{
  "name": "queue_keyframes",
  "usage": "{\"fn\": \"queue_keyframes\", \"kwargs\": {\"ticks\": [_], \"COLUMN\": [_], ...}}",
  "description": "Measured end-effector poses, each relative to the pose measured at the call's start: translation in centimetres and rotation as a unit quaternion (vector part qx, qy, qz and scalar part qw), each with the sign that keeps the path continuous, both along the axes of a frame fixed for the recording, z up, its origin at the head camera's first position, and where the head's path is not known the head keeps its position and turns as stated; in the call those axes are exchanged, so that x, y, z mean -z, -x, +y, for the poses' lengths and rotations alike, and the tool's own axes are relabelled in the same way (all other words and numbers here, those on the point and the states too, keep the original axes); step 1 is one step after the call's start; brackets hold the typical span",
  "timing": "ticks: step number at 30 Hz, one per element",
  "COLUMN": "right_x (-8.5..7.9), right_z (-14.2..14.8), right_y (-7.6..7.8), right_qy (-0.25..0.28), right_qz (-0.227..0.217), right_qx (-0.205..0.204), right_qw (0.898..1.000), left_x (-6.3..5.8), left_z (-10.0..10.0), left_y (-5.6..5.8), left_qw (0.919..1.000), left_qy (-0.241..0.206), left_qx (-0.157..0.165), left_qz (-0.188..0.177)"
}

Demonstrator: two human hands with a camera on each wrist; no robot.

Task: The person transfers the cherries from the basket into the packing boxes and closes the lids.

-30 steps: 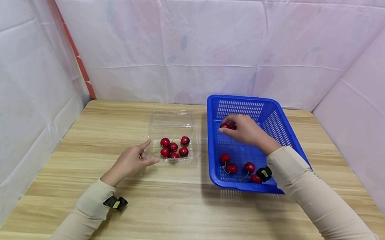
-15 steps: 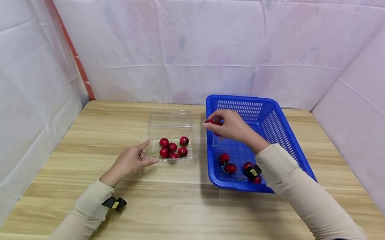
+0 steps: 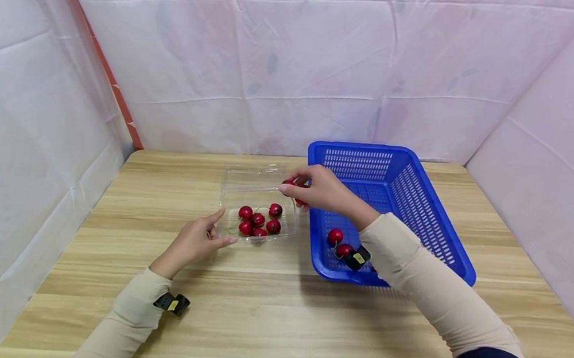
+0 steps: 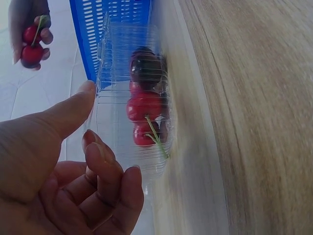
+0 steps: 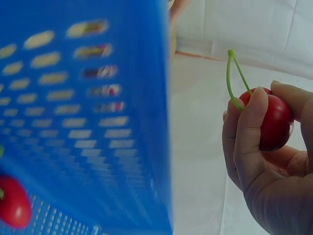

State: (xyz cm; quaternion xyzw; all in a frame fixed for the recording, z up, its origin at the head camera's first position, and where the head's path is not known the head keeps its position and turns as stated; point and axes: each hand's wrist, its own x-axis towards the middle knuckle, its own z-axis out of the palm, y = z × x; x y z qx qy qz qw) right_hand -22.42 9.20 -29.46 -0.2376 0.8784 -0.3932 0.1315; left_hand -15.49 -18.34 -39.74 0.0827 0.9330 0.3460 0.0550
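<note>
My right hand [image 3: 326, 191] holds a pair of red cherries [image 5: 277, 123] between thumb and fingers, above the left rim of the blue basket [image 3: 313, 245]. In the right wrist view their green stems [image 5: 230, 78] join at the top. My left hand [image 3: 192, 243] is at the near left corner of a clear plastic clamshell box [image 3: 285, 235], thumb and forefinger spread, fingertips right at its side. Several cherries [image 3: 258, 219] lie inside the box, some with stems. Its lid [image 3: 250, 178] is folded back, away from me.
More cherries [image 3: 335, 236] lie at the near end of the basket, partly hidden by the right wrist's camera [image 3: 357, 258]. Box and basket stand side by side on a wooden table [image 3: 252, 325]. White patterned sheets [image 3: 303, 59] enclose its back and sides.
My right hand has moved left with the cherries, from over the basket's inside to its left rim beside the box. The left hand and the box have stayed put.
</note>
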Motion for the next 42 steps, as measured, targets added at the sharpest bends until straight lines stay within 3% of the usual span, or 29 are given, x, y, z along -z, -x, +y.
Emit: {"fn": "queue_keyframes", "kwargs": {"ticks": [8, 16, 25, 29, 37, 42], "right_x": [0.1, 0.3, 0.5, 0.9, 1.9, 2.8], "right_z": [-2.6, -4.5, -6.3, -7.1, -7.9, -8.3], "right_y": [-0.2, -0.5, -0.6, -0.6, -0.2, 0.2], "right_qy": [0.029, 0.037, 0.011, 0.000, -0.017, -0.027], "right_qz": [-0.021, -0.073, -0.113, -0.130, -0.220, -0.223], "right_qx": [-0.028, -0.067, -0.032, -0.034, -0.036, -0.036], "right_qw": [0.999, 0.994, 0.993, 0.991, 0.975, 0.974], "left_x": [-0.1, -0.2, -0.2, -0.2, -0.2, -0.2], "left_z": [0.1, 0.1, 0.1, 0.1, 0.1, 0.1], "left_y": [0.0, 0.0, 0.1, 0.1, 0.0, 0.1], "left_qw": [1.0000, 0.9999, 0.9999, 0.9998, 0.9999, 0.9999], "left_qy": [-0.002, -0.006, 0.002, 0.004, 0.006, 0.003], "left_qx": [0.001, 0.007, 0.010, 0.011, 0.008, 0.010], "left_qz": [-0.001, 0.005, 0.010, 0.013, 0.003, 0.006]}}
